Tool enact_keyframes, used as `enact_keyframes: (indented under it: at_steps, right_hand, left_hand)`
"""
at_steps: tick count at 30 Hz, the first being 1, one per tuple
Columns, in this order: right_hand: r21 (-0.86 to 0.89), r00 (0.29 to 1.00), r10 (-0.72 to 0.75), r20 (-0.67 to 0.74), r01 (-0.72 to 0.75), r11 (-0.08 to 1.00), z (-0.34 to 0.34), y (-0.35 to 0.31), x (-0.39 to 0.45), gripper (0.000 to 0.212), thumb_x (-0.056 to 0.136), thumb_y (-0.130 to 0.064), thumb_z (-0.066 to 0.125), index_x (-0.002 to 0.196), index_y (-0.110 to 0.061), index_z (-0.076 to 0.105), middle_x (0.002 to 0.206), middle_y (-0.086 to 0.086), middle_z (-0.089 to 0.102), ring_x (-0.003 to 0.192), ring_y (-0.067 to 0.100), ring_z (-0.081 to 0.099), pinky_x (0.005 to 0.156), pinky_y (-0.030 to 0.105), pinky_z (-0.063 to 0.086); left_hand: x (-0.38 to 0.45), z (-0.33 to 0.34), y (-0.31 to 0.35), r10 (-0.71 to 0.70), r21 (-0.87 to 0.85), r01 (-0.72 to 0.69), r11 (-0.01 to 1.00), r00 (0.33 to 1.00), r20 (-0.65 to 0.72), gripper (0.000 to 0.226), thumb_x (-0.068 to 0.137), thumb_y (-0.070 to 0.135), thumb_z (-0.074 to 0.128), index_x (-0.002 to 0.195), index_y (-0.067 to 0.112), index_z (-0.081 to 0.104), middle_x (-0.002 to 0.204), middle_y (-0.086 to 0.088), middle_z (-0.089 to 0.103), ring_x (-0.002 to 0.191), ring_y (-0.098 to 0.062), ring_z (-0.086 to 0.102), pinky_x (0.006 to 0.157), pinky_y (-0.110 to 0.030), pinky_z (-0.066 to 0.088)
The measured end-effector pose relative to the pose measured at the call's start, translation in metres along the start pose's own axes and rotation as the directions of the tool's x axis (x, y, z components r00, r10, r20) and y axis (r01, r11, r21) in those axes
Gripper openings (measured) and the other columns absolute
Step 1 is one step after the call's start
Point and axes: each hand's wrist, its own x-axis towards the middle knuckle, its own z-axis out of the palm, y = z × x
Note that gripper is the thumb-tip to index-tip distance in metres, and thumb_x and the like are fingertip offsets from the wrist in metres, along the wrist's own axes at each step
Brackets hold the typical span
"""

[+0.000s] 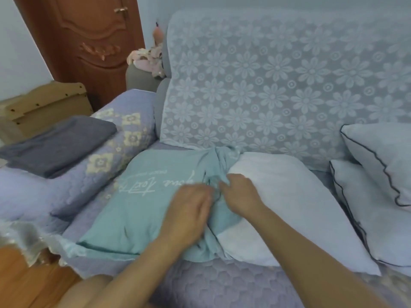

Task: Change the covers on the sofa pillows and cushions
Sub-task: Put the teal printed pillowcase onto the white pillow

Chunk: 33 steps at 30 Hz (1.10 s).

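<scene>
Head view. A white pillow (289, 196) lay on the quilted lilac sofa seat (222, 283), its left part still inside a teal pillowcase (142, 207) printed with white lettering; the case was bunched at mid-pillow. The left hand (189, 214) rested on the teal fabric just left of the bunched edge, fingers together and bent down into the cloth; motion blur left it unclear whether they pinched it. The right hand (240, 194) lay at the boundary of case and bare pillow, its fingers curled into the gathered teal folds and gripping them. Two white cushions with dark piping (378, 174) were stacked at the right, against the floral lace backrest cover (266, 85). A folded grey cloth (60, 145) lay on the padded armrest (106, 165) at left, and a brown wooden door (89, 41) stood behind.
</scene>
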Motion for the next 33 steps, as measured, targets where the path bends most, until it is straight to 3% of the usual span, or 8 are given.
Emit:
enact_keyframes:
  at_steps: [2, 4, 7, 13, 16, 22, 27, 33]
  right_hand:
    - [-0.184, 0.969, 0.133, -0.208, -0.173, 0.968, -0.041, 0.059, -0.014, 0.02, 0.098, -0.016, 0.045, 0.109, -0.008, 0.059, 0.107, 0.02, 0.066, 0.099, 0.039, 0.062, 0.078, 0.038, 0.044]
    - [-0.216, 0.835, 0.418, -0.359, -0.51, 0.833, -0.083, 0.135, -0.05, 0.023, 0.093, -0.006, 0.043, 0.11, -0.001, 0.058, 0.1, 0.025, 0.062, 0.088, 0.04, 0.059, 0.078, 0.04, 0.046]
    - [-0.298, 0.757, 0.596, -0.269, -0.653, 0.696, -0.087, 0.181, -0.103, 0.018, 0.091, -0.001, 0.043, 0.103, 0.002, 0.055, 0.097, 0.025, 0.059, 0.082, 0.036, 0.054, 0.076, 0.04, 0.045]
    - [-0.375, 0.869, 0.146, -0.473, -0.348, 0.859, -0.076, 0.145, -0.066, 0.054, 0.079, -0.005, 0.062, 0.132, 0.002, 0.048, 0.118, 0.031, 0.05, 0.105, 0.046, 0.047, 0.086, 0.053, 0.041]
    - [-0.306, 0.958, 0.009, -0.287, -0.1, 0.947, -0.057, 0.095, -0.045, 0.052, 0.088, -0.016, 0.064, 0.137, -0.003, 0.052, 0.131, 0.028, 0.049, 0.119, 0.045, 0.042, 0.104, 0.049, 0.034]
    - [-0.282, 0.992, -0.117, -0.056, 0.096, 0.955, 0.002, 0.03, 0.004, 0.059, 0.094, -0.041, 0.062, 0.145, -0.018, 0.045, 0.143, 0.011, 0.043, 0.132, 0.035, 0.034, 0.111, 0.041, 0.027]
    - [-0.387, 0.973, -0.16, -0.166, 0.085, 0.918, 0.018, 0.017, 0.021, 0.013, 0.096, -0.029, 0.06, 0.101, -0.017, 0.065, 0.105, 0.007, 0.064, 0.101, 0.031, 0.052, 0.084, 0.041, 0.041]
    - [-0.338, 0.959, -0.189, -0.209, 0.111, 0.935, 0.011, 0.022, 0.029, 0.015, 0.099, -0.017, 0.054, 0.091, -0.006, 0.061, 0.095, 0.015, 0.063, 0.096, 0.037, 0.049, 0.077, 0.042, 0.036]
  left_hand:
    - [0.003, -0.019, -0.039, -0.259, 0.174, 0.272, 0.946, 0.961, -0.094, 0.058, 0.103, 0.049, 0.025, 0.141, 0.021, 0.056, 0.145, -0.008, 0.054, 0.134, -0.031, 0.048, 0.114, -0.049, 0.035]
    - [0.002, -0.025, -0.071, -0.511, 0.377, 0.451, 0.809, 0.857, 0.07, 0.069, 0.098, 0.061, 0.012, 0.156, 0.031, 0.035, 0.161, -0.009, 0.034, 0.147, -0.034, 0.031, 0.12, -0.055, 0.023]
    - [0.001, -0.008, -0.081, -0.598, 0.527, 0.427, 0.735, 0.774, 0.207, 0.065, 0.099, 0.066, 0.01, 0.159, 0.044, 0.007, 0.169, 0.004, 0.012, 0.155, -0.03, 0.011, 0.121, -0.059, 0.008]
    - [-0.016, -0.011, -0.063, -0.472, 0.525, 0.4, 0.751, 0.882, 0.004, 0.068, 0.097, 0.057, 0.013, 0.156, 0.031, 0.033, 0.163, -0.007, 0.031, 0.151, -0.034, 0.021, 0.121, -0.057, 0.015]
    - [-0.031, -0.013, -0.052, -0.435, 0.425, 0.424, 0.8, 0.897, -0.075, 0.059, 0.099, 0.053, 0.028, 0.151, 0.03, 0.044, 0.16, -0.008, 0.036, 0.149, -0.032, 0.024, 0.121, -0.053, 0.016]
    - [-0.056, -0.047, -0.076, -0.645, 0.053, 0.698, 0.714, 0.686, -0.338, 0.045, 0.098, 0.039, 0.052, 0.133, 0.01, 0.053, 0.13, -0.02, 0.055, 0.124, -0.039, 0.047, 0.105, -0.049, 0.037]
    - [-0.057, -0.069, -0.095, -0.766, -0.158, 0.755, 0.637, 0.597, -0.237, 0.034, 0.098, 0.049, 0.054, 0.088, 0.018, 0.063, 0.085, 0.002, 0.067, 0.087, -0.024, 0.062, 0.075, -0.038, 0.046]
    - [-0.028, -0.07, -0.106, -0.848, -0.263, 0.807, 0.529, 0.49, -0.204, 0.031, 0.095, 0.039, 0.06, 0.072, 0.018, 0.056, 0.085, -0.008, 0.069, 0.092, -0.034, 0.065, 0.082, -0.043, 0.052]
